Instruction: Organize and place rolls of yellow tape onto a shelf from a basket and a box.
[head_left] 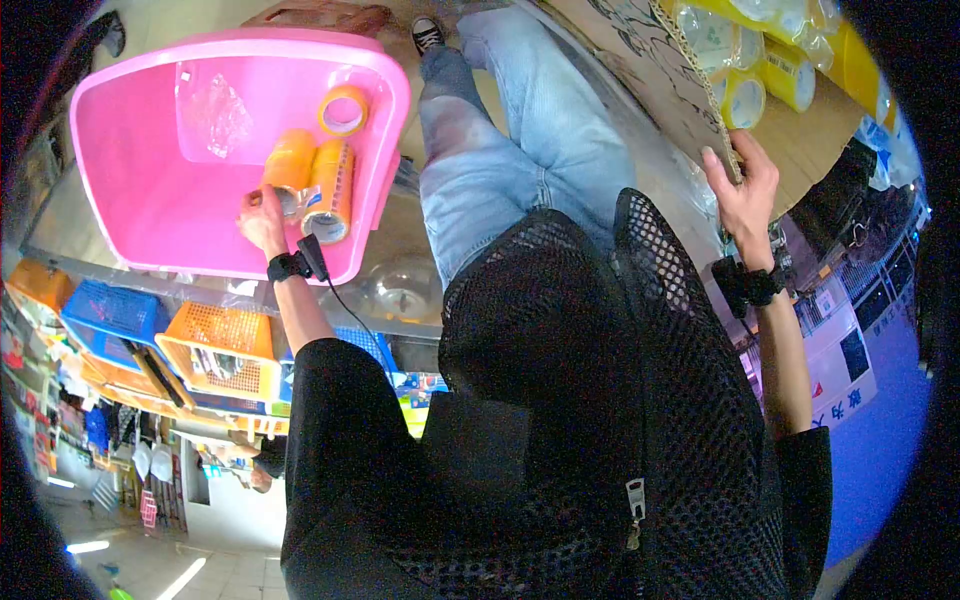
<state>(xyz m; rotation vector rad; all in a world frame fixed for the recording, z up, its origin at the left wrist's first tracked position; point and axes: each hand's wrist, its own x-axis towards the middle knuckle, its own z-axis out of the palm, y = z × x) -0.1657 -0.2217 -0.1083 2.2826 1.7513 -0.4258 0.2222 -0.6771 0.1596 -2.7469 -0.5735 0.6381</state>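
Note:
In the head view, my left hand (262,222) reaches into a pink plastic tub (130,222), its fingers curled against the near end of a stack of yellow-orange tape rolls (290,158). A second stack of tape rolls (330,188) lies right beside it, with printing along its side. One single tape roll (343,109) rests apart near the tub's far right corner. My right hand (748,190) grips the edge of a cardboard box (680,75), thumb on one face and fingers on the other. Inside that box are several wrapped yellow tape rolls (788,76).
Clear plastic film (215,120) clings inside the tub. Blue (115,315) and orange baskets (222,345) stand to the left. My legs (520,150) are between tub and box. A black device with a cable (312,257) sits at my left wrist. Another person (262,470) is in the background.

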